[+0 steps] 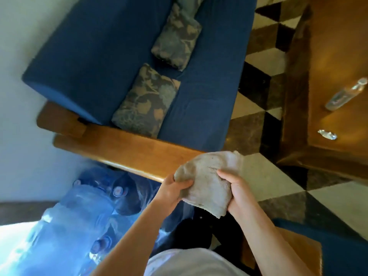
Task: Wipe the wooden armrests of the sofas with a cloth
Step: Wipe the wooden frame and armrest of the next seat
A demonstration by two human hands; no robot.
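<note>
My two forearms are bare, no sleeves reaching the wrists, and neither my left hand (172, 191) nor my right hand (238, 193) wears rings or gloves; a white shirt (191, 262) shows at bottom centre

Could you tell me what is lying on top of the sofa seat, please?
Two patterned cushions lie on the blue sofa seat, leaning against the backrest. The seat fabric beneath them is covered, so anything under them cannot be seen.

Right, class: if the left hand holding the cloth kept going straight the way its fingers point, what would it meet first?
Beyond the beige terry cloth it grips, the left hand would probably meet the right hand first, though depth is unclear.
</note>
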